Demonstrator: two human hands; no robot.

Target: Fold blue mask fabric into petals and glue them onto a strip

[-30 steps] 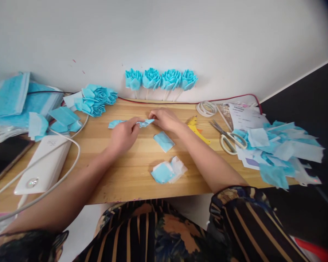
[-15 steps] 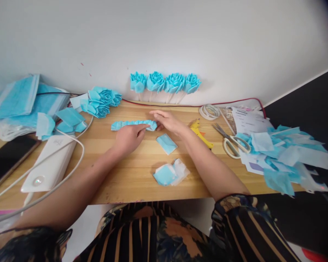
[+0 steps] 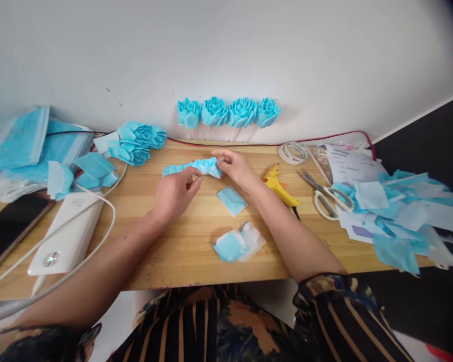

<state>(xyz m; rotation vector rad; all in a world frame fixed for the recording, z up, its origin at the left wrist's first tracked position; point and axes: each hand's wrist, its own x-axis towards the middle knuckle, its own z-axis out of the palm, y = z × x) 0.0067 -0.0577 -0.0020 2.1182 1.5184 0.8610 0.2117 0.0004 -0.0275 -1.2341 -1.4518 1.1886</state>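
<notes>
A long strip of folded light-blue petals (image 3: pixel 192 166) lies across the middle of the wooden table (image 3: pixel 181 241). My right hand (image 3: pixel 237 168) pinches its right end and lifts it slightly. My left hand (image 3: pixel 176 192) rests under the strip's middle, fingers curled, thumb and fingertips touching the strip. A folded blue square (image 3: pixel 232 200) lies just in front of my right hand. Nearer the table edge sits a small pile of blue and white tissue pieces (image 3: pixel 238 243).
Four blue paper roses (image 3: pixel 228 111) stand against the wall, more lie at left (image 3: pixel 138 141). Yellow glue gun (image 3: pixel 277 185), scissors (image 3: pixel 326 193), tape roll (image 3: pixel 294 152), paper scraps (image 3: pixel 396 211) at right. White power bank (image 3: pixel 66 231) with cables, phone (image 3: pixel 7 226), blue packs (image 3: pixel 30 141) at left.
The strip went from bunched between both hands to stretched out flat, and now its right end is lifted by my right hand. My left hand slid back under the strip.
</notes>
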